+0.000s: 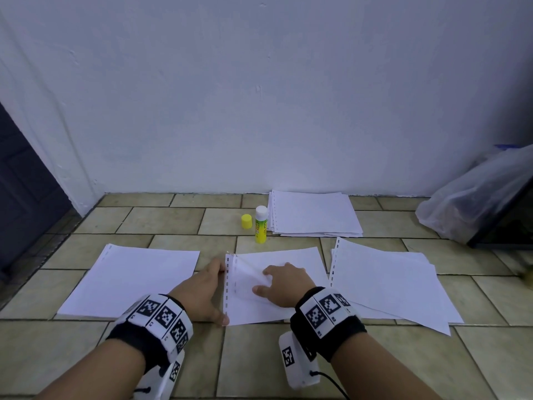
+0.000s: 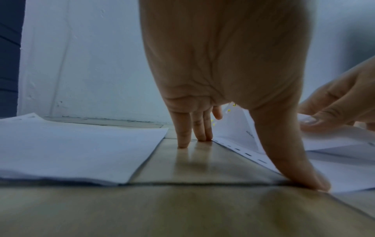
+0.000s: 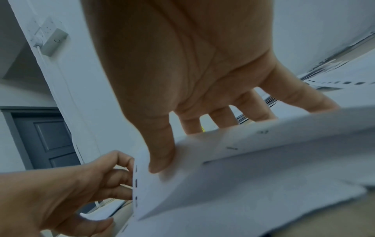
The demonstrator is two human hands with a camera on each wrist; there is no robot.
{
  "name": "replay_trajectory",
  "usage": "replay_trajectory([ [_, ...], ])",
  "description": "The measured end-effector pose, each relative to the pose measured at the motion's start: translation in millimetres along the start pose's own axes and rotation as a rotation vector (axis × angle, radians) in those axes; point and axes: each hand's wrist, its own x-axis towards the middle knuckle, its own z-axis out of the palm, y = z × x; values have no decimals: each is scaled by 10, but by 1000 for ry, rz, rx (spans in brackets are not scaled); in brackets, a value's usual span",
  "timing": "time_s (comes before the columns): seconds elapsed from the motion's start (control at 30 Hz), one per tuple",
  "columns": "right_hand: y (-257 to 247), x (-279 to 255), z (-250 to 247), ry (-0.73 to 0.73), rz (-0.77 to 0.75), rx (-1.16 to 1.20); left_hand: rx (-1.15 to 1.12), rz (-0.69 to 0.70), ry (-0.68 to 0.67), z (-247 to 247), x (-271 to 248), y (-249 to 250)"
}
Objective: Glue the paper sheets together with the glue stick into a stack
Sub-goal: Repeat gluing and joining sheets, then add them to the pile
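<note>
I press a top sheet onto the middle stack on the floor. My right hand lies on it, fingers straight and spread. My left hand touches the stack's punched left edge, fingers straight. That edge runs away from me. The glue stick stands just behind the stack, closer to my right hand.

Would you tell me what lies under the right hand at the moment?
The right hand presses a partly lifted top sheet onto the middle paper stack on the tiled floor. Whether glue lies between them is hidden.
</note>
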Motion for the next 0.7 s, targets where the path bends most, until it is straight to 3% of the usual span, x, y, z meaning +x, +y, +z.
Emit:
replay_trajectory([
  [0.2, 7, -55, -42, -20, -39, -19, 78, 77, -6, 2, -7, -7],
  [0.7, -32, -102, -36, -23, -28, -1, 93, 85, 7, 28, -9, -10],
])
